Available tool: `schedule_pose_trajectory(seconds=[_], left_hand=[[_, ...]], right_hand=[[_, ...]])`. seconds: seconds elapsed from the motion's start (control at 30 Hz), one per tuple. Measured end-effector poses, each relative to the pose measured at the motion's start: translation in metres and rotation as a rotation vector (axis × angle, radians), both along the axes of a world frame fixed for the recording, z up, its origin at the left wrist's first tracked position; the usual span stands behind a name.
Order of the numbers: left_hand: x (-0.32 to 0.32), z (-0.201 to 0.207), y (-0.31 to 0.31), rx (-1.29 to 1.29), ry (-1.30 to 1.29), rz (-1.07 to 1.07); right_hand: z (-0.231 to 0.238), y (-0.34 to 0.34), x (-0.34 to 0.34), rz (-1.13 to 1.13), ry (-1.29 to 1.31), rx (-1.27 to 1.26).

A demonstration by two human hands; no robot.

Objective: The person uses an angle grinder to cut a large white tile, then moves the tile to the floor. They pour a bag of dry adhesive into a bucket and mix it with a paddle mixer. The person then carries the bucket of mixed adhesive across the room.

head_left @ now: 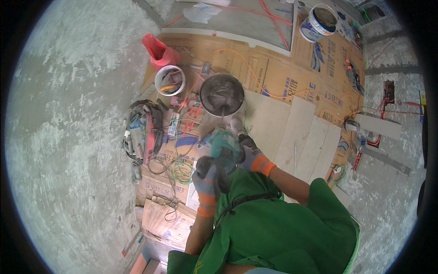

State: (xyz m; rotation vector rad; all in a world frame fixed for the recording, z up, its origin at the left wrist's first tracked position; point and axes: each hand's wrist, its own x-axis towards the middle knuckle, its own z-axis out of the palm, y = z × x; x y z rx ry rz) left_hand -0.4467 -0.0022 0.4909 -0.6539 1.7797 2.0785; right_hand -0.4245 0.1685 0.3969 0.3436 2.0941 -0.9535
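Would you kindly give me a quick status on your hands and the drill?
Left hand and right hand both on teal drill. Rod down in black bucket of grey mix. White bucket standing close by on its left.

Flat, hazy indoor light, brighter glare on cardboard (166, 219) lower left, power tool (223, 145) mid-frame slightly soft, fisheye bending walls (68, 137) toward black corners.
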Motion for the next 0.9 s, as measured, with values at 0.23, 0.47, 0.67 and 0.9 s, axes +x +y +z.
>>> schedule_pose_trajectory(seconds=[0.23,0.47,0.67,0.9], left_hand=[[0.001,0.000,-0.008,-0.164,0.096,-0.040],[-0.002,-0.010,-0.008,0.041,0.087,0.070],[-0.022,-0.002,-0.006,0.119,-0.015,0.084],[-0.060,0.017,0.019,0.029,0.122,-0.100]], right_hand=[[-0.016,-0.008,-0.003,0.071,0.026,-0.016],[-0.031,-0.009,-0.010,0.079,0.104,-0.064],[-0.054,-0.019,-0.018,0.071,0.699,-0.075],[-0.041,-0.013,-0.051,0.074,0.137,-0.044]])
